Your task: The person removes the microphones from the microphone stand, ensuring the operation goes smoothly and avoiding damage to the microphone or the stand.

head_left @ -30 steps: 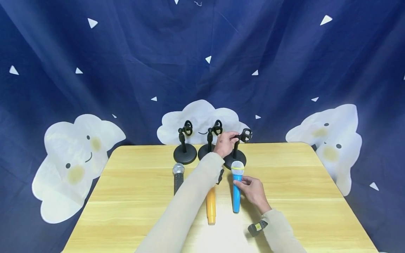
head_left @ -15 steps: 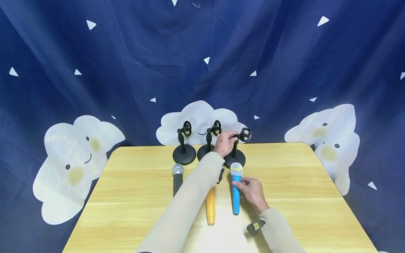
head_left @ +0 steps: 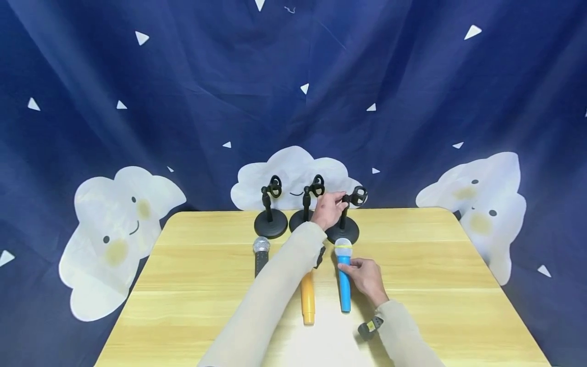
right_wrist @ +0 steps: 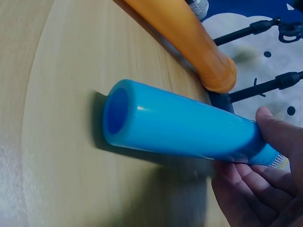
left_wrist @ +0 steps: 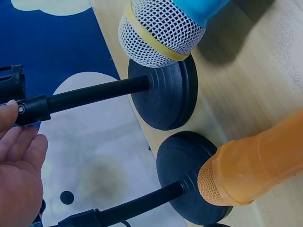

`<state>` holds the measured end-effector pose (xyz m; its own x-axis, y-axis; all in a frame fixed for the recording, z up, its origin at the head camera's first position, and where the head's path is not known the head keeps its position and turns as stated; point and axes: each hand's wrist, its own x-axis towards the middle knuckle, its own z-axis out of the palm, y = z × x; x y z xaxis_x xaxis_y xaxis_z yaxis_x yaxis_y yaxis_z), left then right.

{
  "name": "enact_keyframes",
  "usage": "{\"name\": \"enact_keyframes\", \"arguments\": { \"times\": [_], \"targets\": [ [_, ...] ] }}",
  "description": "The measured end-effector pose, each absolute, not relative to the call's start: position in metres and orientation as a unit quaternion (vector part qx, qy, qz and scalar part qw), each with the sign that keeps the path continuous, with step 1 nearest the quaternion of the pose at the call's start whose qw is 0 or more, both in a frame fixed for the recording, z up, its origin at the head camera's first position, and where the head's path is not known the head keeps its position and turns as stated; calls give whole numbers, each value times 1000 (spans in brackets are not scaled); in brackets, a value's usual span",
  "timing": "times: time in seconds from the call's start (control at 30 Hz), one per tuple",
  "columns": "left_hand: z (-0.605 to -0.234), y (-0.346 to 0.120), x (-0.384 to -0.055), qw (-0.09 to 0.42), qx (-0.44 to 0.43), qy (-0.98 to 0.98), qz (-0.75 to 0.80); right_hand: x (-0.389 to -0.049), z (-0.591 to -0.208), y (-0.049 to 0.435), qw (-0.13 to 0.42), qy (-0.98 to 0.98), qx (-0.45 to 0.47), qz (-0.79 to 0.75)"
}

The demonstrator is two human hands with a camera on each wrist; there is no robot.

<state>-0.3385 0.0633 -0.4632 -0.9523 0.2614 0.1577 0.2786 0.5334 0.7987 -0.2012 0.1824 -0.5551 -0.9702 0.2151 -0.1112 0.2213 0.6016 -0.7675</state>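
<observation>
My left hand (head_left: 328, 210) pinches the top of the rightmost black microphone stand (head_left: 350, 230), just below its clip (head_left: 359, 196). The left wrist view shows thumb and fingers at the joint of that stand's post (left_wrist: 99, 97). In my right hand (head_left: 367, 279) is a blue microphone (head_left: 345, 290) with a silver mesh head and yellow band, pinched between thumb and fingers below the head. Its head points toward the stand and overlaps the base's near edge in the head view. The right wrist view shows the microphone's hollow end (right_wrist: 118, 111) facing the camera, above its shadow.
Two more black stands, the left one (head_left: 270, 224) and the middle one (head_left: 299, 218), line the table's back edge. An orange microphone (head_left: 308, 300) and a black microphone (head_left: 261, 259) lie on the wooden table (head_left: 435, 316), partly behind my left sleeve (head_left: 266, 300). A blue curtain (head_left: 293, 61) hangs behind.
The blue microphone has shifted slightly toward me, its head a little to the left. Both hands keep their holds; the head view has swayed slightly.
</observation>
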Motion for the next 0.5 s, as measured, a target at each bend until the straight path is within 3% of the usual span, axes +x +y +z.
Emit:
{"name": "enact_keyframes", "arguments": {
  "times": [0.2, 0.5],
  "targets": [
    [-462, 60, -336, 19, -178, -880, -439, -201, -555, 181, 21, 884, 135, -447],
    [-461, 50, -331, -7, -171, -883, -437, -202, -557, 179, 22, 883, 143, -447]
  ]
}}
